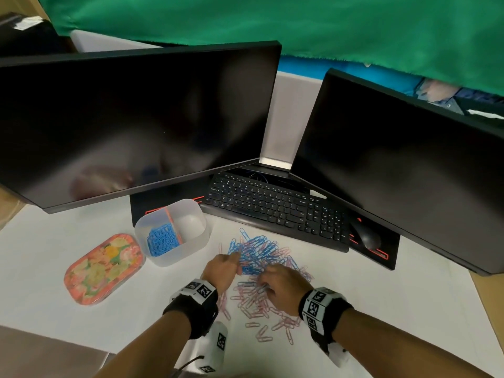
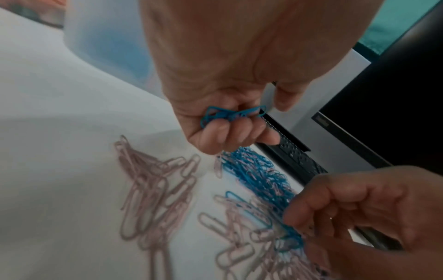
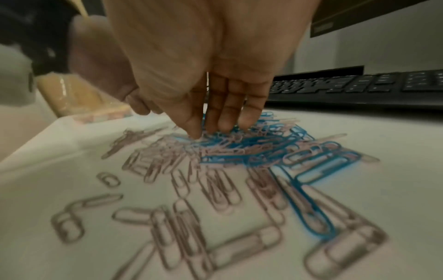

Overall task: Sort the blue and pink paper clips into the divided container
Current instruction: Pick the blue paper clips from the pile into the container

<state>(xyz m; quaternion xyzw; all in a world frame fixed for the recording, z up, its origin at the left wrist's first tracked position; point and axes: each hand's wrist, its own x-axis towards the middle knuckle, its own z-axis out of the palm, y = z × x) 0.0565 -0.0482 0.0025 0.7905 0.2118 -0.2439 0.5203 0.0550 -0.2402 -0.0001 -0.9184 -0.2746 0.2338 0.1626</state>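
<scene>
Head view: even, soft indoor light, faint shadows on the white table surface (image 1: 409, 309); the two dark monitor screens (image 1: 136, 118) carry dim smeared reflections, and straight edges bow toward the frame borders. Both wrist views dimmer, greyish. Nearest pale pink wire paper clips (image 3: 215, 236) badly blurred; the translucent plastic divided container (image 2: 100, 37) is out of focus.

White desk (image 1: 381, 309): clips (image 1: 261, 282), container (image 1: 191, 241), keyboard (image 1: 272, 208).
</scene>
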